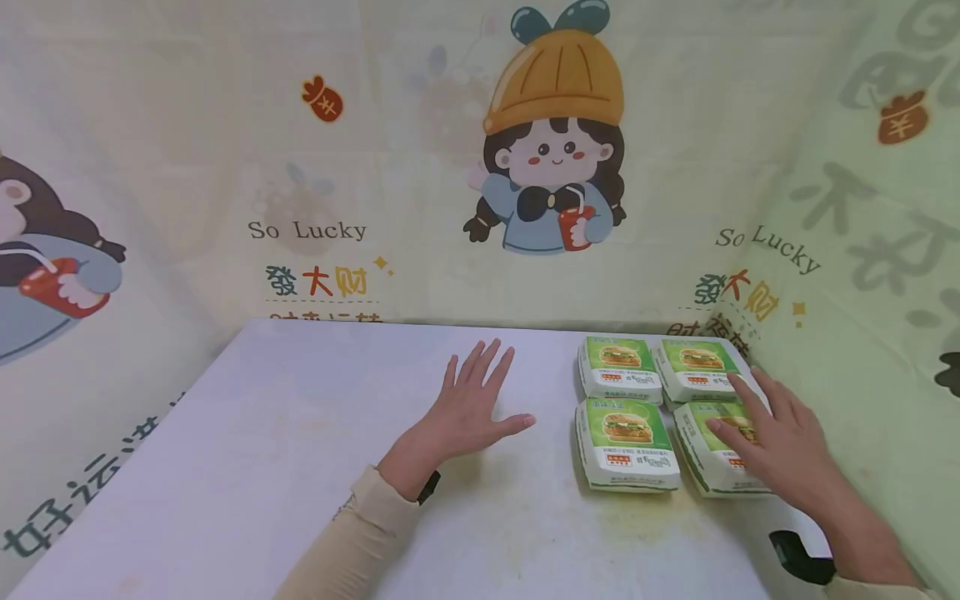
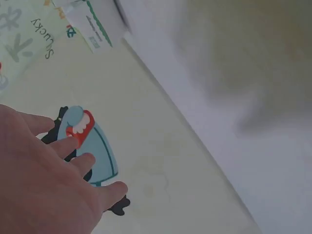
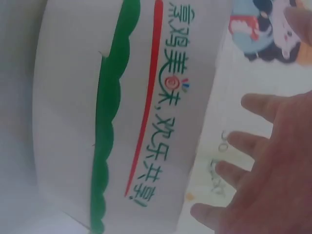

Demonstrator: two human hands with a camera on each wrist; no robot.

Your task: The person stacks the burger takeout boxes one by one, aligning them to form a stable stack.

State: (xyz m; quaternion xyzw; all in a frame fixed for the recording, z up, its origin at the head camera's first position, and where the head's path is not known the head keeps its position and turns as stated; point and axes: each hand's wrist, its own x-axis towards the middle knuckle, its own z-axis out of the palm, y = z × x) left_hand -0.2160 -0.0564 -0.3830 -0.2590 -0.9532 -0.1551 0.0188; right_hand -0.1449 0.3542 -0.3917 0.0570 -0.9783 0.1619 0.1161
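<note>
Green-and-white burger boxes stand in two rows at the right of the table: a back-left box (image 1: 621, 368), a back-right box (image 1: 697, 367), a front-left box (image 1: 627, 446) and a front-right box (image 1: 720, 462). Above the front-right one hovers my right hand (image 1: 787, 442), fingers spread; whether it touches the lid I cannot tell. In the right wrist view, a box side (image 3: 131, 117) with green scalloped trim looms close beside that hand. Left of the boxes, my left hand (image 1: 468, 412) is held over the table with straight, spread fingers, nothing in it.
The white table (image 1: 300, 467) ends at a cloth backdrop (image 1: 420, 167) printed with cartoon figures and lettering. Another stretch of printed cloth (image 1: 885, 333) borders the right side, close to the boxes. A dark strap (image 1: 798, 558) shows by the right wrist.
</note>
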